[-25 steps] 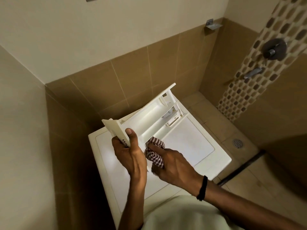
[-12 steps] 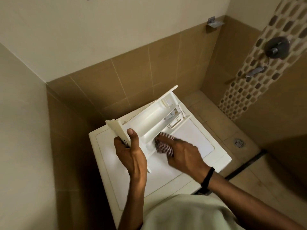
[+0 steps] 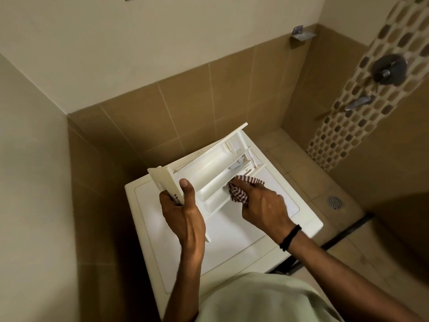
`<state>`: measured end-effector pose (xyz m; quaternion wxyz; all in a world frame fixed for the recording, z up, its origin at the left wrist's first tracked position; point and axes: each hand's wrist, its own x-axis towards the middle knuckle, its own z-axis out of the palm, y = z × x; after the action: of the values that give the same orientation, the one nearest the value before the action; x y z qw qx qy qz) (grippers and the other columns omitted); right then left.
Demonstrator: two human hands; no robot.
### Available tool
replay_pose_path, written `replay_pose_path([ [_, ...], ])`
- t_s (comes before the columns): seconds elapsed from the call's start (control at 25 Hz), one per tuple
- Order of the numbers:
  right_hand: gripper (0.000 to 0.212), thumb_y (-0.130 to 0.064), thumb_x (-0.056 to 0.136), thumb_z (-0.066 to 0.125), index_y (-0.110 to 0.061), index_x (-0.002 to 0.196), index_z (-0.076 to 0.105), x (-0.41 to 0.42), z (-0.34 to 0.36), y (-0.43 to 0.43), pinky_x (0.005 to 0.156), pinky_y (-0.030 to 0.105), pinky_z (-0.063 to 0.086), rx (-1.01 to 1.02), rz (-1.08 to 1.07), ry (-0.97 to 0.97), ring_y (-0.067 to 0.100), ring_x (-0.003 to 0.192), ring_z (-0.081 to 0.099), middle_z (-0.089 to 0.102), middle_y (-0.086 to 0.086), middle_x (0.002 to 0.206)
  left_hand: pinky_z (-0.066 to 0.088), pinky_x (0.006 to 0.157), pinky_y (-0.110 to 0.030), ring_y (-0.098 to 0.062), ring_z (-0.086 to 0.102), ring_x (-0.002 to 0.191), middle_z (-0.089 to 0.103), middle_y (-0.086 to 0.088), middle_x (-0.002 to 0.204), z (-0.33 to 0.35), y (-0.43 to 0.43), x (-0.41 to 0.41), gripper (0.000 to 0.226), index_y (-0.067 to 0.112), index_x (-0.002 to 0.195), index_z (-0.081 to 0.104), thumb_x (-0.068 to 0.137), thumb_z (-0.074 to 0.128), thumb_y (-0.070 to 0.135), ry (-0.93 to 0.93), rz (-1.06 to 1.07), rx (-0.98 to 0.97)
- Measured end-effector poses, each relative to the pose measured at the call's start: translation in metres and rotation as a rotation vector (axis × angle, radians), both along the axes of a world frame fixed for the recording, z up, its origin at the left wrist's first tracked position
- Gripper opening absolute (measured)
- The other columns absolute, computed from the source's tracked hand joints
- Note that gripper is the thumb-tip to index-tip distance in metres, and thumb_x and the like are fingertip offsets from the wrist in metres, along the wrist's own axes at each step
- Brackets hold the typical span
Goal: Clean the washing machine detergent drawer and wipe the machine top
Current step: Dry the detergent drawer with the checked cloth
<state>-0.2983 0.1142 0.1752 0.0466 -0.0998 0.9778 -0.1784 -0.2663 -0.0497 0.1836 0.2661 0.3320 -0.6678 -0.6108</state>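
Holding one detergent drawer [image 3: 206, 169], left hand [image 3: 183, 214] grips its front; right hand [image 3: 264, 205] clutches one checked cloth [image 3: 239, 192].

Floor drain [image 3: 334, 201], shower valve [image 3: 388, 69], tap spout [image 3: 357, 102], brown wall tiles [image 3: 185, 112]

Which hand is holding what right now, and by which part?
Left hand grips the detergent drawer by its front panel, thumb on top. Right hand holds a bunched checked cloth against the drawer's near side.

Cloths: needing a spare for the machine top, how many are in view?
1: the checked cloth, gripped by the right hand against the detergent drawer. Others may be hidden.
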Motion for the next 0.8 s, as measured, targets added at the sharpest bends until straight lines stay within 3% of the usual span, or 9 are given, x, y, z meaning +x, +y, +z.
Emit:
replay_pose_path([
  [0.12,0.073,-0.018,0.085,0.053,-0.048,0.149,0.034,0.025,0.003,-0.017,0.081,0.038,0.057,-0.16,0.219,-0.106,0.031,0.101,0.067,0.065,0.001,0.129,0.044,0.07,-0.023,-0.023,0.054,0.082,0.057,-0.018,0.094,0.002,0.0,0.0,0.085,0.003,0.114,0.056,0.075,0.054,0.078,-0.002,-0.018,-0.008],
  [0.2,0.074,-0.021,0.086,0.054,-0.053,0.148,0.03,0.04,0.006,-0.02,0.086,0.036,0.053,-0.159,0.295,-0.149,0.029,0.108,0.065,0.062,-0.004,0.133,0.044,0.069,-0.025,-0.022,0.052,0.078,0.054,-0.012,0.088,0.003,0.003,0.003,0.082,0.004,0.113,0.056,0.075,0.053,0.077,-0.01,-0.03,0.008],
  [0.36,0.071,-0.019,0.087,0.05,-0.049,0.149,0.033,0.006,0.001,0.001,0.071,0.031,0.049,0.054,0.03,-0.034,0.028,0.094,0.068,0.068,0.001,0.119,0.045,0.071,-0.027,-0.025,0.051,0.081,0.052,-0.017,0.09,0.007,0.004,0.006,0.086,-0.001,0.112,0.055,0.074,0.056,0.076,-0.015,-0.01,0.045],
  [0.44,0.07,-0.017,0.086,0.051,-0.046,0.148,0.035,0.01,-0.004,-0.003,0.072,0.034,0.054,-0.051,0.091,-0.008,0.029,0.093,0.068,0.067,0.003,0.12,0.045,0.071,-0.025,-0.026,0.053,0.084,0.055,-0.022,0.096,0.009,0.004,0.004,0.087,-0.001,0.114,0.055,0.074,0.056,0.076,-0.027,-0.005,0.044],
  [0.52,0.072,-0.022,0.087,0.056,-0.048,0.149,0.03,0.034,-0.011,-0.018,0.084,0.039,0.059,-0.218,0.286,-0.079,0.028,0.103,0.068,0.063,0.0,0.133,0.045,0.07,-0.027,-0.025,0.052,0.081,0.054,-0.017,0.091,0.011,0.003,0.003,0.079,0.001,0.111,0.055,0.077,0.057,0.073,-0.048,0.001,0.057],
  [0.6,0.076,-0.028,0.087,0.059,-0.05,0.15,0.023,0.047,-0.017,-0.019,0.087,0.039,0.059,-0.24,0.361,-0.101,0.027,0.106,0.067,0.058,-0.001,0.139,0.044,0.073,-0.035,-0.025,0.048,0.076,0.05,-0.012,0.084,0.01,0.002,0.005,0.068,0.007,0.102,0.054,0.08,0.058,0.071,-0.085,0.013,0.112],
  [0.72,0.074,-0.021,0.085,0.059,-0.049,0.147,0.031,0.011,-0.031,0.007,0.067,0.033,0.057,-0.134,0.242,0.129,0.026,0.088,0.067,0.063,0.004,0.12,0.048,0.078,-0.042,-0.028,0.053,0.079,0.052,-0.01,0.084,0.008,-0.003,0.005,0.054,0.015,0.095,0.056,0.086,0.061,0.068,-0.15,0.044,0.287],
  [0.8,0.072,-0.017,0.083,0.062,-0.043,0.146,0.038,-0.014,-0.037,0.029,0.059,0.031,0.052,-0.108,0.196,0.226,0.026,0.081,0.061,0.059,0.007,0.108,0.046,0.075,-0.034,-0.026,0.053,0.078,0.051,-0.006,0.081,0.007,-0.006,0.005,0.046,0.011,0.101,0.059,0.095,0.062,0.057,-0.17,0.056,0.379],
])
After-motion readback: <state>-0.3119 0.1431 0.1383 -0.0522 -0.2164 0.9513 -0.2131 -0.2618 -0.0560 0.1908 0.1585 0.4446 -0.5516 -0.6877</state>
